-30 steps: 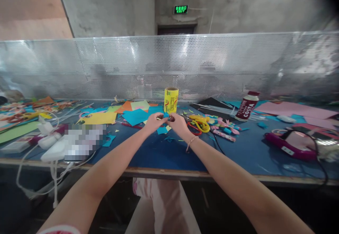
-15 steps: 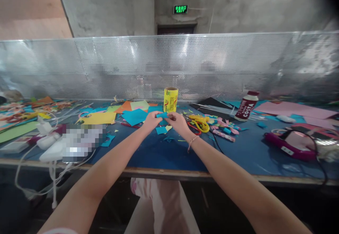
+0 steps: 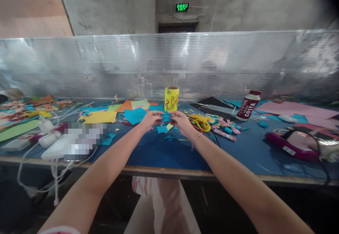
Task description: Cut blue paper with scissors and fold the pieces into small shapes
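Observation:
Between my hands, above the blue tabletop, is a small piece of blue paper [image 3: 166,116] with folded, pointed edges. My left hand [image 3: 151,119] pinches its left side, and my right hand [image 3: 181,121] pinches its right side. Just behind my fingers a yellow cardboard roll [image 3: 171,99] stands upright. Below the held paper lie a blue paper square [image 3: 162,129] and a small blue star-like paper shape [image 3: 170,138]. Yellow-handled scissors [image 3: 202,123] rest just right of my right hand.
Coloured paper sheets, such as a yellow one [image 3: 99,117], spread leftward. A dark red COSTA bottle [image 3: 249,105] leans at the right, near a purple device [image 3: 291,148]. White cables [image 3: 55,181] hang over the front edge at left. A perforated metal panel [image 3: 119,64] borders the back.
My hands have moved apart slightly, the left one shifting left. The blue paper between them now shows spread points instead of a flat strip. The view has shifted a little.

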`<control>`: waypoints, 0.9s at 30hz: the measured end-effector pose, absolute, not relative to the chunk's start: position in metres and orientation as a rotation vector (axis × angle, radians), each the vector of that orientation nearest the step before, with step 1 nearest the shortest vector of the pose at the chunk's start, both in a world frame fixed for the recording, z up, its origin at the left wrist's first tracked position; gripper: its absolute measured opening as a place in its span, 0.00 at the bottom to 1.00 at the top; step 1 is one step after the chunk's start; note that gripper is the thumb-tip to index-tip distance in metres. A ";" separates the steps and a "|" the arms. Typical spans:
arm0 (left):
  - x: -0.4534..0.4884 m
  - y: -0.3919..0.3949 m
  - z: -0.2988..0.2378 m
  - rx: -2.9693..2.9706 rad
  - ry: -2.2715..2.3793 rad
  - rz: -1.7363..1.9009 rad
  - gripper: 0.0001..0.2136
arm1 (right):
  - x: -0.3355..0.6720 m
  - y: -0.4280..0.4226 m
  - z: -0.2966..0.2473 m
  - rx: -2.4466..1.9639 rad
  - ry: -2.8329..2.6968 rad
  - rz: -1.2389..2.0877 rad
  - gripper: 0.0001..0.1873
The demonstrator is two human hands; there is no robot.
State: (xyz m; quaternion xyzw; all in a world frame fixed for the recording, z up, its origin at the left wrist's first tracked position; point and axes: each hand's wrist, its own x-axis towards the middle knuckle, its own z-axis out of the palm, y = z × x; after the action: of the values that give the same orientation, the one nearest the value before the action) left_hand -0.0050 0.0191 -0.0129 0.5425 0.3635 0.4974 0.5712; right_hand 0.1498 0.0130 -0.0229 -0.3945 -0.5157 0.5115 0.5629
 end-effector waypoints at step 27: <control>-0.001 0.019 -0.015 1.422 0.887 1.341 0.11 | 0.148 0.017 -0.030 -0.889 -1.361 0.888 0.13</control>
State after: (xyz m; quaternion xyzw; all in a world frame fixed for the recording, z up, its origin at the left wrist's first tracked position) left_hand -0.0008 0.0193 -0.0150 0.5822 0.3633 0.5489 0.4773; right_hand 0.1480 0.0174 -0.0301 -0.3837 -0.5872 0.3831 0.6010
